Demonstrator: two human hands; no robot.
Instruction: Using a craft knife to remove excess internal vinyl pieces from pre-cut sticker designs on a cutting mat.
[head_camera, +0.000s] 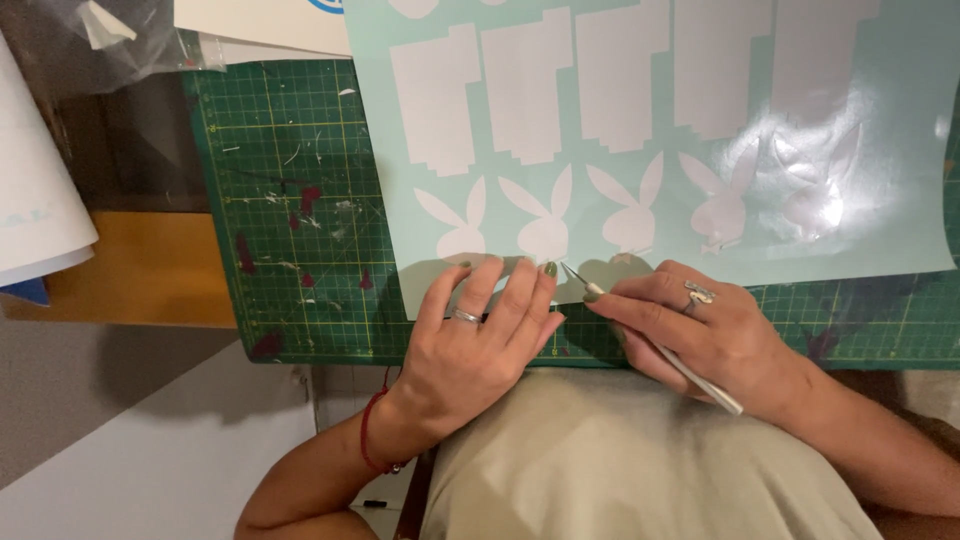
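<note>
Your left hand (470, 335) presses flat the near edge of the mint vinyl sheet (900, 200); your right hand (700, 330) grips a weeding tool (655, 345), its tip at the second rabbit shape (545, 222). Upper shapes look weeded already.

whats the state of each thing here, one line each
vinyl sheet: flat on the mat, right part glossy with glare
cutting mat: flat, scratched, paint-stained
weeding tool: held, tip at the sheet's lower edge
left hand: flat, pressing the sheet
right hand: closed around the tool
</note>
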